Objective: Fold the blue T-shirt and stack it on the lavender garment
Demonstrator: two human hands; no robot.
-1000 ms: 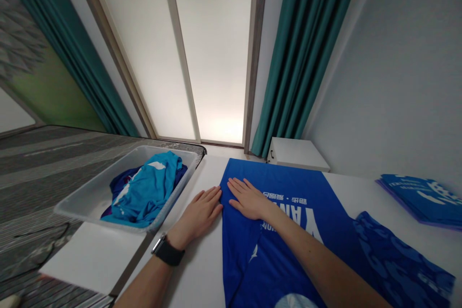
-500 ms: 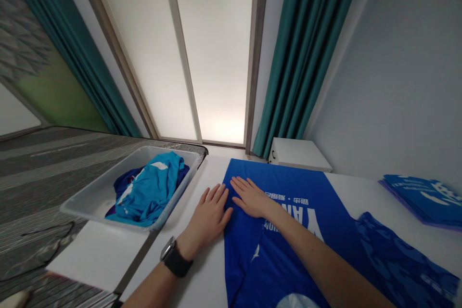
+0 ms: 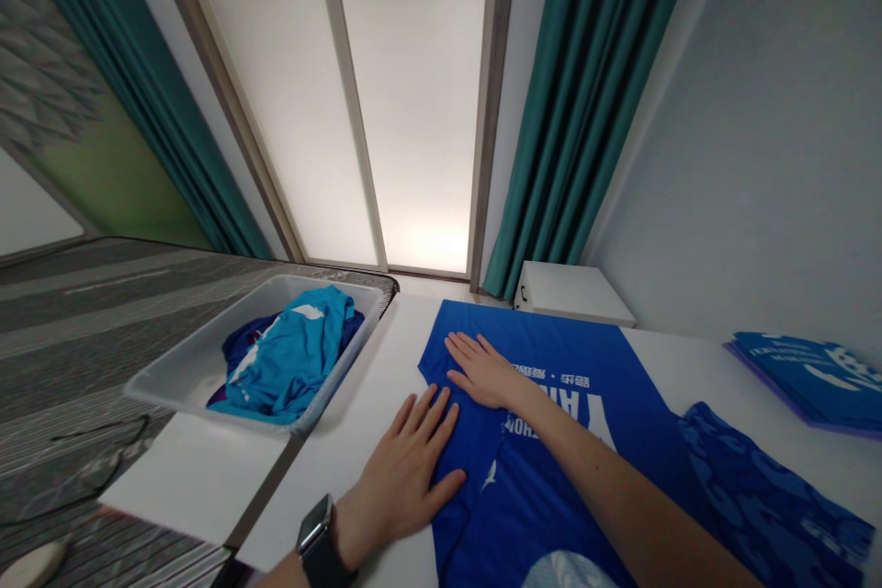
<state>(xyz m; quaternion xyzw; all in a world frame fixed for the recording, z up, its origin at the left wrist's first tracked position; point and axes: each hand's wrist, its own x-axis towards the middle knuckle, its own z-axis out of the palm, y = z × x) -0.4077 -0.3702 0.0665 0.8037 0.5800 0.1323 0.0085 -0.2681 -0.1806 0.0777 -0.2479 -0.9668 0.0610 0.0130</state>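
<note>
A blue T-shirt (image 3: 585, 344) with white lettering lies spread on the white table (image 3: 365, 367), its left part folded inward. My right hand (image 3: 482, 372) rests flat on the shirt near its upper left, fingers stretched out. Lower and to the left, my left hand (image 3: 410, 469) lies open across the shirt's left edge, with spread fingertips on the cloth. A dark watch (image 3: 321, 528) is on my left wrist. The right forearm covers part of the lettering. On the right, a patterned blue sleeve (image 3: 764, 496) stretches over the table.
At the left, a clear plastic bin (image 3: 162, 377) holds crumpled blue and purple clothes (image 3: 296, 354). A stack of folded shirts (image 3: 813, 372) lies at the far right. Beyond the table stands a white cabinet (image 3: 571, 289), near teal curtains (image 3: 585, 110) and sliding doors (image 3: 420, 110).
My left hand has slid down along the shirt's left edge, toward me, and its fingers have spread. The right hand stays in nearly the same place.
</note>
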